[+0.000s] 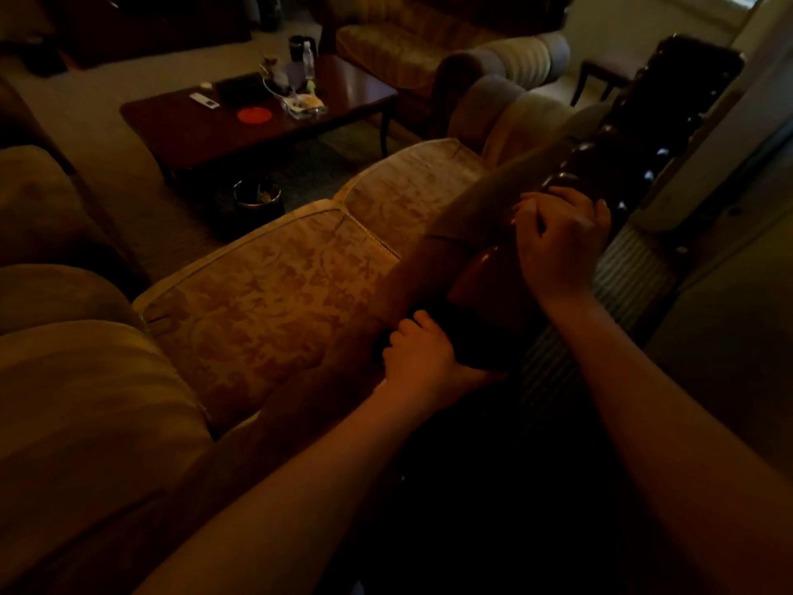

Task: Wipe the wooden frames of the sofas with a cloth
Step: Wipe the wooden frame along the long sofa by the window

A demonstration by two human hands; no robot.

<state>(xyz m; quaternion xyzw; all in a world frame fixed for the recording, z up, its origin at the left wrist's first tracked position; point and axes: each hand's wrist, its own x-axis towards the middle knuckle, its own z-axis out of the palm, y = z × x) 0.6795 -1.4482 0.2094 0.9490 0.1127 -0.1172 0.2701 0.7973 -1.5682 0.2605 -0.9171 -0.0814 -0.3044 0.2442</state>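
Note:
I look down over the back of a sofa with floral seat cushions. Its carved dark wooden frame runs along the top of the backrest, from the lower middle up to the right. My left hand grips a dark cloth and holds it against a smooth brown stretch of the frame. Higher up the rail, my right hand has its fingers curled over the carved top edge. In the dim light the cloth's outline is hard to make out.
A dark coffee table stands beyond the sofa with a water bottle, a red coaster and small items. A round bin sits on the carpet. A second sofa is at the back, and a wall is close on the right.

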